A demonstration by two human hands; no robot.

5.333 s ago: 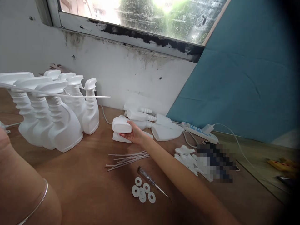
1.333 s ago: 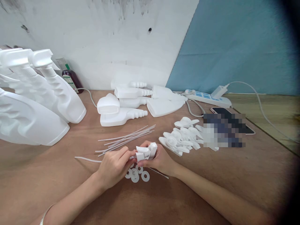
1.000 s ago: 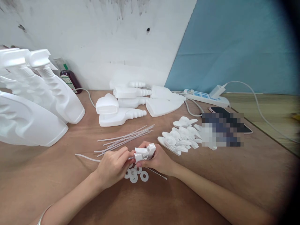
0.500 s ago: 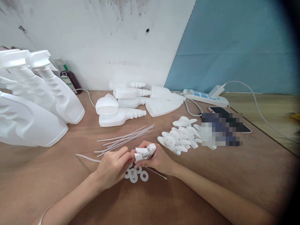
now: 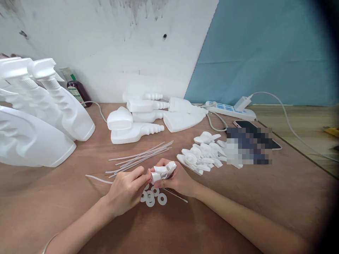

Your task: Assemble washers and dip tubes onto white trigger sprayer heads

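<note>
Fingers (image 5: 162, 183) of the right hand (image 5: 180, 179) curl closed around a white spray head (image 5: 166, 170), held over the middle of a brown desk (image 5: 164, 229) with its round collar (image 5: 155, 178) facing left. The left hand (image 5: 128, 187) has its fingers bent and bunched, tips touching that collar; I cannot tell whether they pinch anything. A white tube (image 5: 97, 179) extends leftward from behind the left hand. Below the hands lie flat white washers (image 5: 150, 203) and a thin rod (image 5: 177, 195), both partly covered. Just beyond is a loose bundle of tubes (image 5: 148, 154), with more white spray heads (image 5: 196, 155) heaped to the right. Farther back, white bottles (image 5: 127, 134) lie on their sides; spray bottles (image 5: 60, 106) stand at far left.
</note>
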